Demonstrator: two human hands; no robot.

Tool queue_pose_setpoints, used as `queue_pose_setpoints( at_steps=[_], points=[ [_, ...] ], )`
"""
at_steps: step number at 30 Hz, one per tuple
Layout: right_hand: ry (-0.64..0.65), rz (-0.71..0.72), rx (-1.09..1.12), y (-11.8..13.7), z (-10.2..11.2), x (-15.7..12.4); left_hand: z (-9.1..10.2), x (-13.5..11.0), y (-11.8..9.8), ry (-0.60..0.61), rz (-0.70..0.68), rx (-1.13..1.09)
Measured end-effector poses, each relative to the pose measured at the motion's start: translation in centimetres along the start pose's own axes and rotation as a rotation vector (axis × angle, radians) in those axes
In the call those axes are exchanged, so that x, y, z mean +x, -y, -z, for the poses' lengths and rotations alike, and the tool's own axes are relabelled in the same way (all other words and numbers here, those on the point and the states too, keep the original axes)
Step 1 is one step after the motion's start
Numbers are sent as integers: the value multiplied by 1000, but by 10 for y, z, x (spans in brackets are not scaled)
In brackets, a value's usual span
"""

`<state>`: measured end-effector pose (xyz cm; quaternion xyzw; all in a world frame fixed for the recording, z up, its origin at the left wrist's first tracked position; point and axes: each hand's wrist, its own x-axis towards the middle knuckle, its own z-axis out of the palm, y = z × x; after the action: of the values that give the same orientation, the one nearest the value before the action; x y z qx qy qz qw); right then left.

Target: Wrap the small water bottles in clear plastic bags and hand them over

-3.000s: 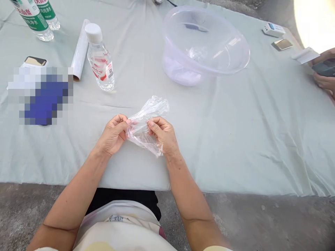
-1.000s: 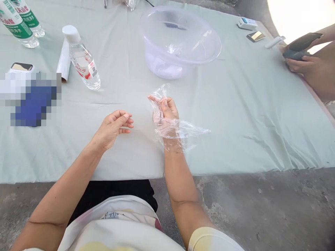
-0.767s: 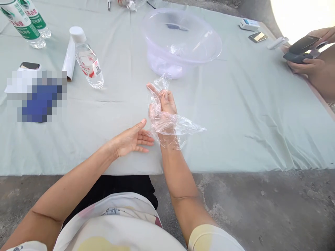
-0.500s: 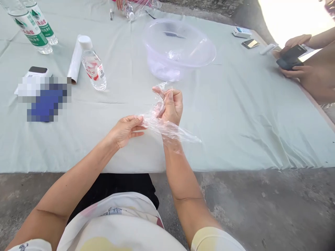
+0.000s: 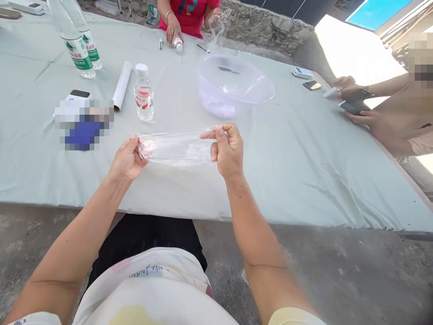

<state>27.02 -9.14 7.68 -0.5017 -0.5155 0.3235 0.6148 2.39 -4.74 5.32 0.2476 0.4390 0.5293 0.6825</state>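
Note:
Between my hands a clear sheet of plastic film (image 5: 179, 149) is stretched taut above the cloth near the table's front edge. My left hand (image 5: 128, 158) is closed on its bunched left end. At the other end my right hand (image 5: 230, 151) pinches the film between thumb and fingers, with the index finger reaching along it. Just beyond the film stand a small water bottle (image 5: 144, 97) with a white cap and, to its left, a roll of film (image 5: 122, 85) lying on the cloth. A translucent purple basin (image 5: 216, 101) stands beyond my right hand.
Two large water bottles (image 5: 79, 54) stand at the back left, and a white device (image 5: 76, 99) lies near blurred blue things (image 5: 83, 135). Across the table, a person in a red shirt (image 5: 189, 16) handles a bottle and plastic. Another person's hands (image 5: 358, 101) hold a dark wallet-like object at right.
My hands have moved apart, the left one leftward, and the crumpled film is now pulled out flat between them. The view has tilted up, showing more of the person across the table.

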Motion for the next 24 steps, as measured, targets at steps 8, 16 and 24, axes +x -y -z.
queue_pose_setpoints(
  at_steps=[8, 16, 24],
  points=[
    [38, -143, -50, -35, 9, 47, 8, 20, -25, 151, 61, 105],
    [126, 286, -274, 11, 17, 23, 0, 63, -27, 186, -82, 121],
    [772, 571, -1034, -13, -12, -59, 17, 68, -16, 179, -217, 505]
  ],
)
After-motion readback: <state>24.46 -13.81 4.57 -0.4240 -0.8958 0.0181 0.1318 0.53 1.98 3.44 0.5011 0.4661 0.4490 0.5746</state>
